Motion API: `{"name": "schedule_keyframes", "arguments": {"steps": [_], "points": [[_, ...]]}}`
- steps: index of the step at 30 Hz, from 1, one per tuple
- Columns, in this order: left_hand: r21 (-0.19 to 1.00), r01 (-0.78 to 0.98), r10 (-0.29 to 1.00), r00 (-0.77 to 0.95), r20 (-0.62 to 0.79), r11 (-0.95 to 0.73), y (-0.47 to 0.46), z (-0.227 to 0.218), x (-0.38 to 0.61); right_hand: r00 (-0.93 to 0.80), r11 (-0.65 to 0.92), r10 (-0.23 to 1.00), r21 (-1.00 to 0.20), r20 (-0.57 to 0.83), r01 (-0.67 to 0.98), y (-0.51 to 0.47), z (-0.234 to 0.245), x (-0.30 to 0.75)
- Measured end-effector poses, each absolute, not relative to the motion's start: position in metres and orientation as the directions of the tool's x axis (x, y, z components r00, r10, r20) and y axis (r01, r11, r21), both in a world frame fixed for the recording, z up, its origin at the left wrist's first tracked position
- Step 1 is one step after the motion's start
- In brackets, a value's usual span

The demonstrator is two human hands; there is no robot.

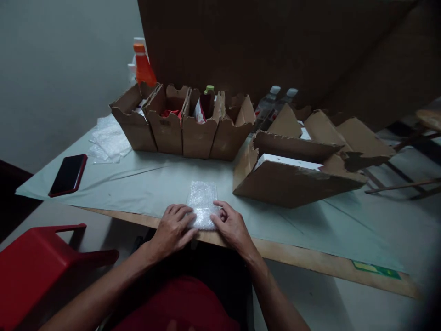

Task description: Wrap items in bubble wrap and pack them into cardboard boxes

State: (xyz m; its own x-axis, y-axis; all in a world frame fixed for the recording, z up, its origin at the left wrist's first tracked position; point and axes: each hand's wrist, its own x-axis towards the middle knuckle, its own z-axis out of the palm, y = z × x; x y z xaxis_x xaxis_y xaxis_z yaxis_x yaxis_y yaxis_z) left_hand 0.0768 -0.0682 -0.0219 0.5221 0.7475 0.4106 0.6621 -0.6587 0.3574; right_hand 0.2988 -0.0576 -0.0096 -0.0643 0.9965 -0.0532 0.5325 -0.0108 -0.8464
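Observation:
A clear bubble wrap pouch (202,202) lies flat on the cloth at the table's front edge, straight before me. My left hand (173,226) grips its lower left edge, fingers bent over the side and thumb along the bottom corner. On the opposite side, my right hand (232,224) has its thumb and index finger at the pouch's right edge, the other fingers curled in. Whether anything is inside the pouch, I cannot tell.
Several cardboard bins (165,133) stand in a row behind; a larger one (292,184) holds a white box (289,161). More bubble wrap (110,138) and a phone (69,174) lie left. Bottles (270,103) stand at the back. A red stool (41,262) is lower left.

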Motion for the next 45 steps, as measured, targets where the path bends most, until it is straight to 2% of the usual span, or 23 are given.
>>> {"name": "schedule_keyframes", "arguments": {"steps": [2,3,5,7,9,11,14,18,21,23,26,29,31,34,37,41,43,45], "points": [[0.386,0.653,0.759,0.553,0.345,-0.651,-0.065,-0.016,0.074,-0.070,0.016,0.997,-0.817,-0.030,0.577,-0.063,-0.006,0.304],[0.401,0.651,0.765,0.559,0.321,-0.644,-0.064,-0.014,0.074,-0.067,0.062,0.997,-0.783,0.026,0.619,-0.067,-0.003,0.307],[0.427,0.647,0.773,0.564,0.290,-0.632,-0.061,-0.009,0.074,-0.104,0.206,0.976,-0.664,0.191,0.719,-0.076,0.004,0.312],[0.441,0.643,0.775,0.571,0.271,-0.627,-0.058,-0.007,0.076,-0.245,0.368,0.924,-0.518,0.292,0.772,-0.084,0.011,0.315],[0.443,0.638,0.772,0.577,0.266,-0.630,-0.054,-0.005,0.077,-0.407,0.486,0.874,-0.429,0.267,0.762,-0.085,0.014,0.313],[0.446,0.633,0.771,0.568,0.288,-0.633,-0.051,-0.004,0.078,-0.486,0.533,0.845,-0.414,0.221,0.738,-0.082,0.014,0.309],[0.503,0.610,0.787,0.531,0.314,-0.612,-0.048,0.000,0.076,-0.447,0.483,0.871,-0.510,0.202,0.711,-0.073,0.011,0.305],[0.620,0.606,0.855,0.463,0.233,-0.497,-0.047,0.000,0.075,-0.290,0.247,0.955,-0.712,0.064,0.657,-0.066,0.008,0.305],[0.619,0.655,0.895,0.393,0.211,-0.433,-0.041,-0.006,0.079,-0.223,0.085,0.973,-0.805,-0.061,0.588,-0.064,0.006,0.303],[0.575,0.695,0.900,0.374,0.224,-0.431,-0.035,-0.010,0.085,-0.192,0.073,0.980,-0.822,-0.045,0.565,-0.064,0.004,0.301],[0.463,0.775,0.902,0.372,0.218,-0.431,-0.027,-0.013,0.093,-0.148,0.187,0.982,-0.737,0.119,0.649,-0.064,0.000,0.301],[0.344,0.851,0.917,0.358,0.175,-0.397,-0.022,-0.014,0.098,-0.167,0.269,0.958,-0.537,0.232,0.799,-0.055,-0.003,0.307],[0.301,0.880,0.930,0.337,0.147,-0.367,-0.021,-0.013,0.099,-0.222,0.295,0.953,-0.464,0.207,0.835,-0.044,-0.005,0.310],[0.287,0.899,0.943,0.299,0.148,-0.330,-0.022,-0.014,0.100,-0.284,0.300,0.953,-0.461,0.106,0.835,-0.025,-0.006,0.311],[0.362,0.876,0.946,0.274,0.172,-0.319,-0.024,-0.014,0.098,-0.299,0.288,0.952,-0.515,0.063,0.807,-0.018,-0.004,0.308],[0.637,0.688,0.937,0.283,0.206,-0.348,-0.027,-0.013,0.086,-0.307,0.253,0.950,-0.697,0.049,0.671,-0.031,0.009,0.307],[0.754,0.555,0.922,0.347,0.175,-0.352,-0.026,-0.009,0.080,-0.352,0.266,0.934,-0.770,0.058,0.579,-0.042,0.019,0.307],[0.827,0.468,0.891,0.446,0.083,-0.312,-0.025,-0.004,0.076,-0.431,0.324,0.897,-0.805,0.095,0.497,-0.052,0.027,0.307]]}}
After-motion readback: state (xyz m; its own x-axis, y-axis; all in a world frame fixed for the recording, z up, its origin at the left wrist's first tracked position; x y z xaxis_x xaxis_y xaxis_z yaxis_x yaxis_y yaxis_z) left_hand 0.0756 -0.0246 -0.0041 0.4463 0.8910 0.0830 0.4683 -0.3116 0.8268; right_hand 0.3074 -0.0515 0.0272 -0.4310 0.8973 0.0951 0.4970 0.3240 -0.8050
